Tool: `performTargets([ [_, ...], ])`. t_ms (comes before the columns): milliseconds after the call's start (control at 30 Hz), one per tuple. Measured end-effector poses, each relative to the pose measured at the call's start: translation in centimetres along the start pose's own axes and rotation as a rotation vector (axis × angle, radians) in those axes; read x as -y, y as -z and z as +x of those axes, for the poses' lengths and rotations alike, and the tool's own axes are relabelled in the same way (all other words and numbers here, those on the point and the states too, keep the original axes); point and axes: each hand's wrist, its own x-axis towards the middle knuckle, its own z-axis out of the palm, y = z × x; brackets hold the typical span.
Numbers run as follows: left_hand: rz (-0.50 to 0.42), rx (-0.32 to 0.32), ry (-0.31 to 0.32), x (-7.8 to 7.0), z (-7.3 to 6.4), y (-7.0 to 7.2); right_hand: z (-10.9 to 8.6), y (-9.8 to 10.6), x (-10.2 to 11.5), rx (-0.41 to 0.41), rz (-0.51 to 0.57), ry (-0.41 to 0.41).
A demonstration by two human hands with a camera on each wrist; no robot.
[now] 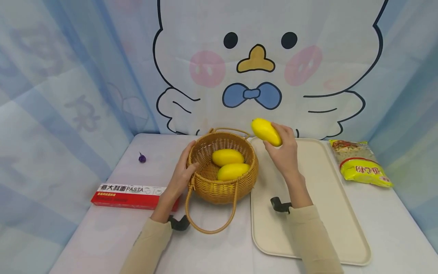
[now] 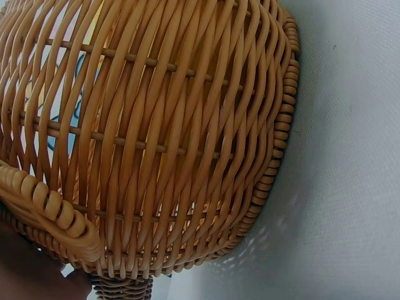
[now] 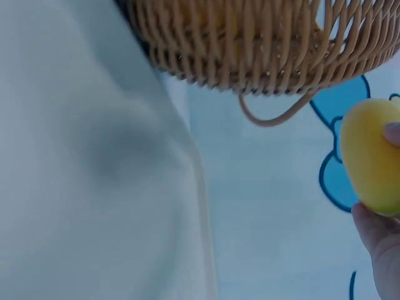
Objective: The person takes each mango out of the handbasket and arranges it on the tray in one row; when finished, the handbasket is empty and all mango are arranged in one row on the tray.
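A wicker basket (image 1: 219, 192) stands mid-table with two yellow mangoes inside, a rear mango (image 1: 227, 156) and a front mango (image 1: 233, 172). My left hand (image 1: 181, 173) holds the basket's left rim, thumb over the edge; in the left wrist view the woven wall (image 2: 156, 137) fills most of the picture. To the right of the basket and above the tray, my right hand (image 1: 283, 150) grips another yellow mango (image 1: 266, 131) between thumb and fingers. That held mango (image 3: 372, 156) also shows at the right edge of the right wrist view.
A beige tray (image 1: 321, 213) lies right of the basket. Beyond it is a yellow noodle packet (image 1: 364, 167). On the left are a red pasta box (image 1: 126, 198) and a small purple object (image 1: 142, 158). One basket handle (image 1: 212, 231) hangs down toward the front; the other (image 1: 230, 129) is behind.
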Motion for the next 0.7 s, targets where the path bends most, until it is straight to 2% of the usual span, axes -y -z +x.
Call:
performTargets([
  [200,-0.010,-0.004,0.004,0.0,0.1,0.0,-0.3,-0.3,-1.5,0.024,-0.097,-0.083],
  [433,-0.014,-0.006,0.007,0.1,0.1,-0.1,-1.1,-0.6,-2.8,0.145,-0.222,-0.170],
  [700,-0.011,-0.003,0.012,0.1,0.0,0.0,-1.4,-0.9,-4.1,0.212,-0.236,-0.261],
])
